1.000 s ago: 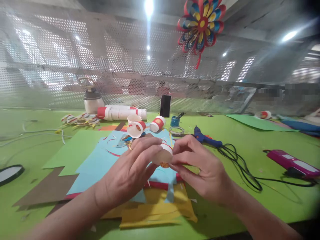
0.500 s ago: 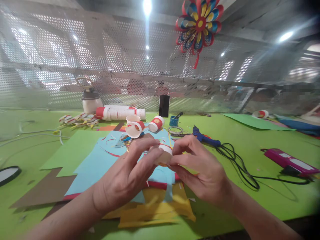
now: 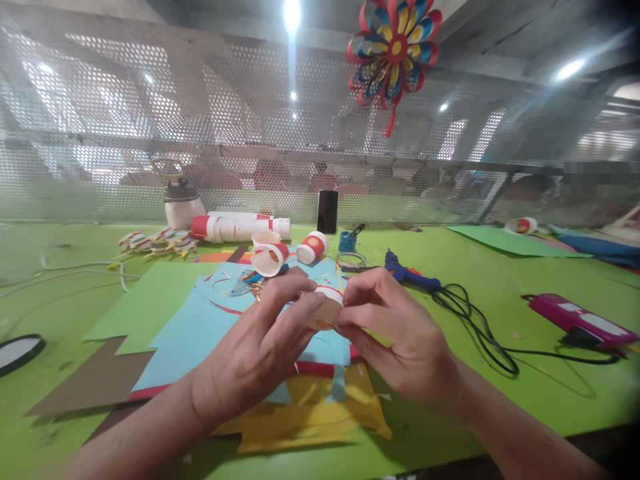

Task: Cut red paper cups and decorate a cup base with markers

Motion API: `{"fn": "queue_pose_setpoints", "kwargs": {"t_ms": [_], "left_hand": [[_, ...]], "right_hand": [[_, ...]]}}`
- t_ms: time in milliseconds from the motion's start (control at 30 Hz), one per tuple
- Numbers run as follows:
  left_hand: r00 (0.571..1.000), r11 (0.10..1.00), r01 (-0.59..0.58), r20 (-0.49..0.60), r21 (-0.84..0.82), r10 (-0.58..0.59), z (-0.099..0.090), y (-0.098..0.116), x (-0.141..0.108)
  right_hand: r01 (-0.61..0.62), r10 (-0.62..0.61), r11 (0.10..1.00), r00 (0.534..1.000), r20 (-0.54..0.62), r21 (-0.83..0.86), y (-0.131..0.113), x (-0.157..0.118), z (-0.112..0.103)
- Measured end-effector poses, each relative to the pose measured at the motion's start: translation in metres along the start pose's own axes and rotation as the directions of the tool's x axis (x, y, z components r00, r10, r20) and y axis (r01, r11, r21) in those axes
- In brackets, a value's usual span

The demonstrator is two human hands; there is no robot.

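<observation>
Between my two hands, above the light blue paper (image 3: 183, 337), is a small paper cup piece (image 3: 329, 311), white on top with a thin red line and brownish below. My left hand (image 3: 260, 337) grips it from the left with thumb and fingers. From the other side, my right hand (image 3: 400, 327) pinches its right edge; the fingertips partly hide the spot. Beyond my hands lie a cut paper cup (image 3: 267, 260) with a curled strip and a red and white paper cup (image 3: 313, 247) on its side.
A blue glue gun (image 3: 413, 273) with a black cord lies right of my hands, near a magenta power strip (image 3: 583, 320). Stacked cups (image 3: 243, 229), a spray bottle (image 3: 183, 200), a phone (image 3: 327, 211) and a blue jar (image 3: 347, 241) stand or lie at the back.
The cup piece is tilted slightly differently between my fingers, and both hands have shifted very little. The whole view has moved slightly.
</observation>
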State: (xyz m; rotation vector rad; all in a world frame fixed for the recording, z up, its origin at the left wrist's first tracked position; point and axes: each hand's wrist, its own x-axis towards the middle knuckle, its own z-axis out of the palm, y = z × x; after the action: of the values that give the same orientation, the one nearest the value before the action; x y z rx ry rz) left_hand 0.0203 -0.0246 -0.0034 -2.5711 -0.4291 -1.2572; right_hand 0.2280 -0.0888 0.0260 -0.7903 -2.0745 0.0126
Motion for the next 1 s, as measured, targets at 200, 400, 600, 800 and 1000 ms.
{"fn": "queue_pose_setpoints", "kwargs": {"t_ms": [200, 400, 600, 800, 1000], "left_hand": [[1.000, 0.999, 0.001, -0.008, -0.039, -0.001, 0.0019, 0.0022, 0.0026], [0.997, 0.990, 0.075, 0.005, -0.121, -0.075, 0.0050, 0.0034, 0.0050], [0.995, 0.984, 0.094, 0.043, -0.150, -0.089, 0.0054, 0.0036, 0.0052], [0.993, 0.978, 0.108, 0.059, -0.177, -0.099, 0.0079, 0.0032, 0.0051], [0.993, 0.977, 0.109, 0.058, -0.182, -0.100, 0.0098, 0.0028, 0.0030]], "right_hand": [[-0.003, 0.003, 1.000, 1.000, -0.012, -0.030, 0.0032, 0.0005, 0.0024], [-0.027, 0.024, 0.998, 0.998, -0.050, -0.057, 0.0061, 0.0037, 0.0046], [-0.072, 0.069, 0.993, 0.997, -0.033, -0.098, 0.0082, 0.0027, 0.0057], [-0.093, 0.090, 0.986, 0.996, -0.023, -0.136, 0.0079, 0.0046, 0.0078], [-0.090, 0.089, 0.987, 0.996, -0.011, -0.135, 0.0078, 0.0049, 0.0078]]}}
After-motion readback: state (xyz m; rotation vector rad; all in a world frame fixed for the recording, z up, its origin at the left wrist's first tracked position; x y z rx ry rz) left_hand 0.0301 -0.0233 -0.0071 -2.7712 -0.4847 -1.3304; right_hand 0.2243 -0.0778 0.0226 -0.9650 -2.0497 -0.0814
